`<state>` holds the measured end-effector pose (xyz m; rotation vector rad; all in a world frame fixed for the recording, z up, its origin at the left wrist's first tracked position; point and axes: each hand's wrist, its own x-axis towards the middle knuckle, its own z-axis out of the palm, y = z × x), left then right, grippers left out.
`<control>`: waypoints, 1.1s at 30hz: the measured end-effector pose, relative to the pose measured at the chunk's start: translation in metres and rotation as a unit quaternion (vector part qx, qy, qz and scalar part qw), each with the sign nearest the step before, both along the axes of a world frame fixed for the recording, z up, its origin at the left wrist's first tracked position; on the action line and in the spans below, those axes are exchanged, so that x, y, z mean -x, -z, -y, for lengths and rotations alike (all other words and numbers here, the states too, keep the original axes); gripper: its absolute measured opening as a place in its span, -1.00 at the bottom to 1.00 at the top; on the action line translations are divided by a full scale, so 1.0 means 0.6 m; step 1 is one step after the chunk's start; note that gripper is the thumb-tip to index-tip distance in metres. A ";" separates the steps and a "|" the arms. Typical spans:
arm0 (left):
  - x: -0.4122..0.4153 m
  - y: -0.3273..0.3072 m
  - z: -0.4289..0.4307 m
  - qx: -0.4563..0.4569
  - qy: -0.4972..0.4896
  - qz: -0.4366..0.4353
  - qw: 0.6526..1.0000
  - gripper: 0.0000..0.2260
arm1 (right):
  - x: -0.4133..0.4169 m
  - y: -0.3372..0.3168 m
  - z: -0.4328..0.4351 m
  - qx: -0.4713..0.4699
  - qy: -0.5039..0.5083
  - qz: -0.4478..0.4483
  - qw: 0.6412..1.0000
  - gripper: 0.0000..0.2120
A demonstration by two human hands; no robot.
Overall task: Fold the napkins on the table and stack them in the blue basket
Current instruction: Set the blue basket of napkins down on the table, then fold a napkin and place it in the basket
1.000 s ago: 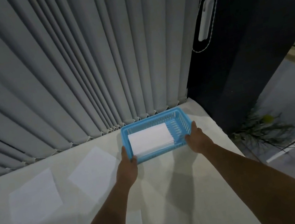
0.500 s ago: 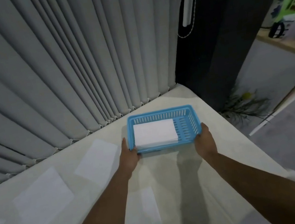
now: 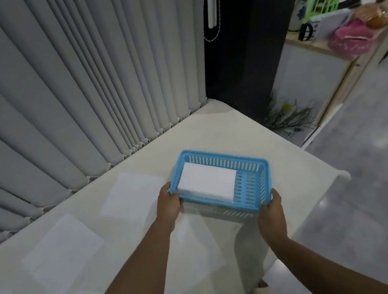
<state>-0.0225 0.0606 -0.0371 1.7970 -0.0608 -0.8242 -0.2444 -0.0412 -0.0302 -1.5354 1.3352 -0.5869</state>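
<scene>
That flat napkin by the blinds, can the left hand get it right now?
Probably not yet: the left hand is gripping the blue basket. The flat napkin lies uncovered just beside it, so letting go would free the way.

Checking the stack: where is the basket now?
Head view, right of centre: the basket is gripped between left hand and right hand, near the table's right edge.
</scene>
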 end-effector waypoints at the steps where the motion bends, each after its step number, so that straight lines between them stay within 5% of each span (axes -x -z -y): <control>1: 0.004 0.000 -0.006 -0.002 0.013 0.008 1.000 -0.60 | 0.002 -0.003 -0.008 0.007 -0.005 -0.004 1.000 -0.84; 8: 0.019 -0.010 -0.042 0.008 0.037 0.014 0.999 -0.56 | 0.000 0.008 -0.015 0.020 0.005 -0.072 0.997 -0.77; 12: 0.028 0.001 -0.069 -0.021 0.025 0.028 0.999 -0.59 | -0.022 0.008 -0.020 0.129 -0.061 -0.199 0.969 -0.38; 17: 0.039 0.017 -0.133 -0.150 -0.016 0.120 0.981 -0.71 | -0.078 -0.020 -0.038 0.282 -0.207 -0.215 0.912 -0.35; 19: 0.048 0.019 -0.164 -0.194 -0.025 0.126 0.973 -0.73 | -0.106 -0.024 -0.046 0.336 -0.283 -0.220 0.871 -0.40; 23: 0.093 0.019 -0.216 -0.280 0.007 0.115 0.953 -0.72 | -0.171 -0.014 -0.062 0.459 -0.455 -0.204 0.735 -0.50; 29: 0.191 0.028 -0.251 -0.368 -0.030 0.107 0.923 -0.71 | -0.258 -0.001 -0.099 0.430 -0.686 -0.222 0.543 -0.56; 33: 0.222 0.038 -0.232 -0.395 -0.054 0.107 0.911 -0.61 | -0.288 0.019 -0.131 0.350 -0.745 -0.248 0.511 -0.48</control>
